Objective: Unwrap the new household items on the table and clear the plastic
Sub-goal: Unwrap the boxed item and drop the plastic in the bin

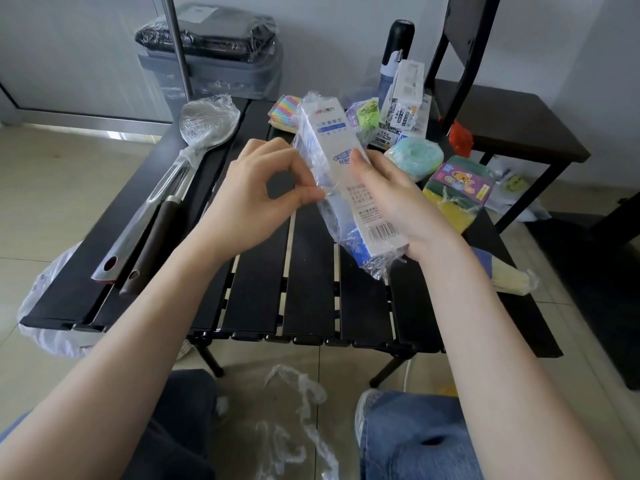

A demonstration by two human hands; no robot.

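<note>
A long white and blue box [337, 157] wrapped in clear plastic is held tilted above the black slatted table [304, 292]. My right hand [388, 199] grips the box from its right side, thumb across the front. My left hand [263, 192] pinches the loose plastic film [323, 197] on the box's left edge between thumb and fingers. Crumpled pieces of clear plastic [298, 393] lie on the floor between my knees.
A plastic-wrapped ladle [204, 129] and a dark-handled utensil [156, 237] lie on the table's left. Wrapped sponges [457, 192], a blue scrubber [414, 157], small boxes [403, 105] and a black bottle [398, 53] crowd the right. A black chair [512, 129] stands at the right, a wrapped bin [214, 53] behind.
</note>
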